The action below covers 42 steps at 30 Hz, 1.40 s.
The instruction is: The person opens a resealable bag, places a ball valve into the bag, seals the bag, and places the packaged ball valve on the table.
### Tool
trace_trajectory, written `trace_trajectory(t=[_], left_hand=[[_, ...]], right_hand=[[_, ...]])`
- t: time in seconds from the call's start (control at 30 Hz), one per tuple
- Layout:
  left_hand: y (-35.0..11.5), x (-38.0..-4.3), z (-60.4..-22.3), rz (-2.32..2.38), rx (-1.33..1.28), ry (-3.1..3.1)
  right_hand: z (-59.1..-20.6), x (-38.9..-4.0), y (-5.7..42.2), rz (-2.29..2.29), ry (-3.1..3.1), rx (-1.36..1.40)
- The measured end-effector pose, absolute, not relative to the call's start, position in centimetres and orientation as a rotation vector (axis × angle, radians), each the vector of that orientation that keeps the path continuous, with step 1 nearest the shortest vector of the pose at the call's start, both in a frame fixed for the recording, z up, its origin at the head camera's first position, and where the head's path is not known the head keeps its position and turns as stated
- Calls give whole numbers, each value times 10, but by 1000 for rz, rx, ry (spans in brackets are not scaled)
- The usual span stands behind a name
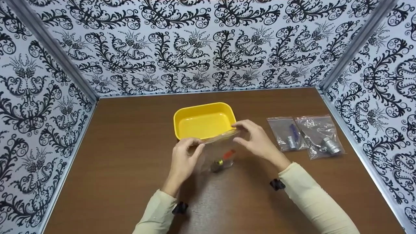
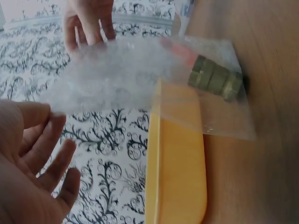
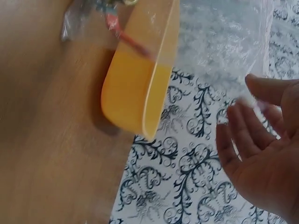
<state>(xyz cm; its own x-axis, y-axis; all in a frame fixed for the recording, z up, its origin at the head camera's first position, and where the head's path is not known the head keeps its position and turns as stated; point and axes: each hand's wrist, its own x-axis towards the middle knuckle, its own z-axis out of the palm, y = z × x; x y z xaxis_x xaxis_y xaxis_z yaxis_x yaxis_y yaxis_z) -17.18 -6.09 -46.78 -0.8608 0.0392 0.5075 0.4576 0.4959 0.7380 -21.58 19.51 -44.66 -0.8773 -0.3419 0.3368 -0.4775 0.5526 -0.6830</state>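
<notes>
A clear plastic bag (image 1: 211, 154) hangs between my hands, in front of a yellow tray (image 1: 177, 125). Low in the bag lies a brass valve (image 2: 215, 79) with a red lever (image 1: 229, 154). My left hand (image 1: 185, 159) pinches the bag's top edge between thumb and index finger, its other fingers spread. At the bag's upper right corner is my right hand (image 1: 256, 141), thumb and fingers parted. The right wrist view shows that hand (image 3: 261, 144) with its fingertips close to the plastic and a gap between thumb and fingers.
Two more clear bags lie to the right on the brown table (image 1: 130, 162). One bag (image 1: 282, 126) holds a small silver fitting and a blue piece; the other bag (image 1: 320, 123) holds a larger silver fitting. Patterned panels (image 1: 195, 48) stand at the back and sides.
</notes>
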Motion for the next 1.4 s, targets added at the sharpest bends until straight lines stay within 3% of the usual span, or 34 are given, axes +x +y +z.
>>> trace_trajectory(t=[0.37, 0.83, 1.4], left_hand=[[-41, -165, -460, -1045, -456, -2259], [-42, -167, -464, -782, -505, -2198], [-46, -173, -470, -816, -537, -2162]], right_hand=[[-435, -204, 148, 923, -2493, 990], [-438, -204, 138, 937, -2485, 968], [-441, -205, 138, 828, -2437, 989]])
